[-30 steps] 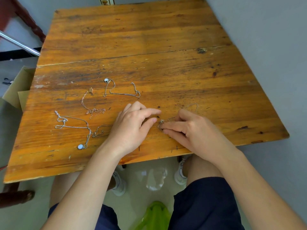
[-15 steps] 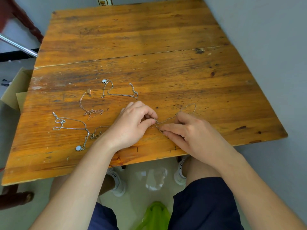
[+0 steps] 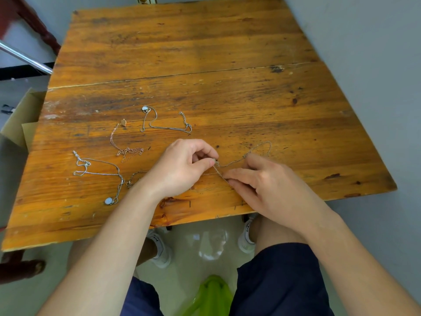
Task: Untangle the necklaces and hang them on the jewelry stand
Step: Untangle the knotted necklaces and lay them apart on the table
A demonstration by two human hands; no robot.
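Your left hand (image 3: 182, 165) pinches a thin chain (image 3: 232, 163) between thumb and forefinger, and your right hand (image 3: 264, 185) pinches the same chain just beside it, fingertips low over the wooden table (image 3: 205, 53) near its front edge. The rest of the chain loops away behind your right hand. The other necklaces (image 3: 166, 128) lie spread on the table to your left
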